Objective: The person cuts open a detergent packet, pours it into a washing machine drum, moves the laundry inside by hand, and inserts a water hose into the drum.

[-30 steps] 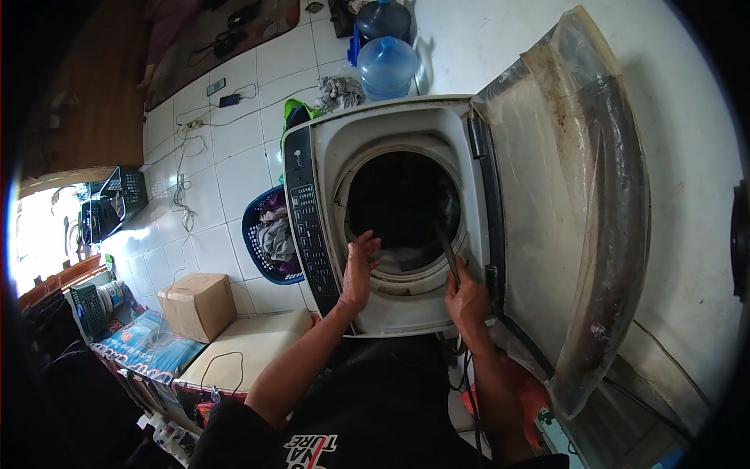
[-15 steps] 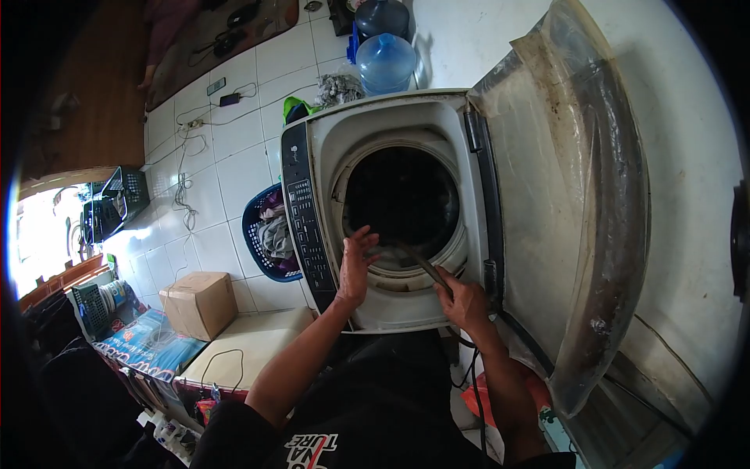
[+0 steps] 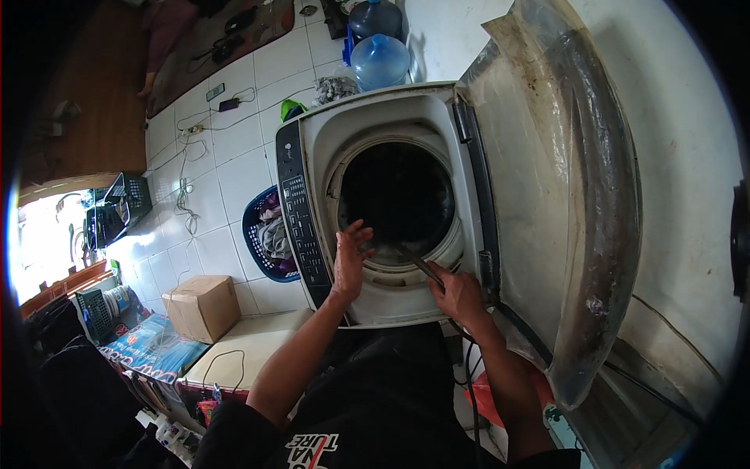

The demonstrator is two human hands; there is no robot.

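Observation:
A top-loading washing machine (image 3: 375, 308) stands before me with its lid (image 3: 539, 180) raised to the right and its round drum opening dark inside. My right hand (image 3: 461, 298) is closed around a dark hose (image 3: 420, 264) whose end points into the drum. A faint blur, perhaps water, shows by the hose's tip. More of the hose hangs below that hand. Over the left front of the drum opening, my left hand (image 3: 349, 262) is held up with its fingers apart and nothing in it. The drum's contents are too dark to make out.
Left of the machine, a blue laundry basket (image 3: 251, 244) holds clothes. A cardboard box (image 3: 201, 307) sits farther left. Water jugs (image 3: 380, 62) stand behind the machine against the wall. Cables (image 3: 186, 195) and phones (image 3: 229, 104) lie on the tiled floor. Part of another person (image 3: 162, 39) shows at top left.
The view has shifted slightly, so the machine sits a little higher and further left. Both hands keep nearly the same pose, the right still gripping the hose.

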